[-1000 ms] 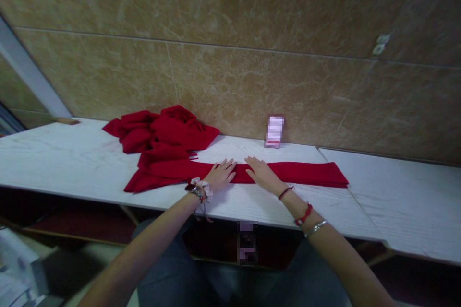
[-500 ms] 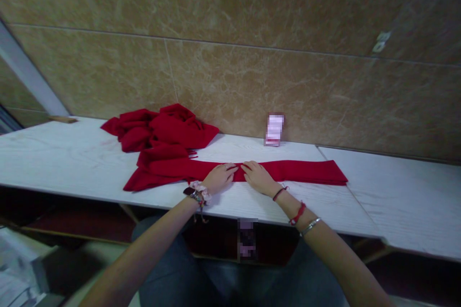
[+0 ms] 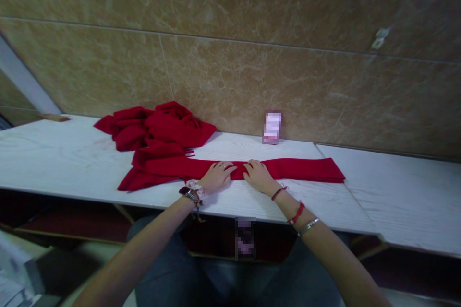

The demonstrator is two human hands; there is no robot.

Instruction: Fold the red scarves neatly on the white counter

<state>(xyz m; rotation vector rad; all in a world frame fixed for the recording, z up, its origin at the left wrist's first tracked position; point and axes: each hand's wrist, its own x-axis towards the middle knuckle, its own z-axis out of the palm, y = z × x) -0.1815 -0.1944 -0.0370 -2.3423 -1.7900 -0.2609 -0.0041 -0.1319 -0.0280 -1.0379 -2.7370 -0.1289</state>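
In the head view, red cloth [image 3: 302,170] lies mid-frame on the desk [image 3: 406,196]. Left hand [image 3: 217,177] and right hand [image 3: 259,177] rest on it, grip loose. Sliding hands could wrinkle it, if the left-side heap [image 3: 176,127] tugs.

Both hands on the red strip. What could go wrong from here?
- Left end of the red strip runs up against the crumpled red cloth; a pull might drag or crease both. Can't tell if they're joined.
- Bracelets by the left hand sit close to the fabric and could snag.
- Strip's near-left corner lies close to the front edge of the white counter, so it might slip over.
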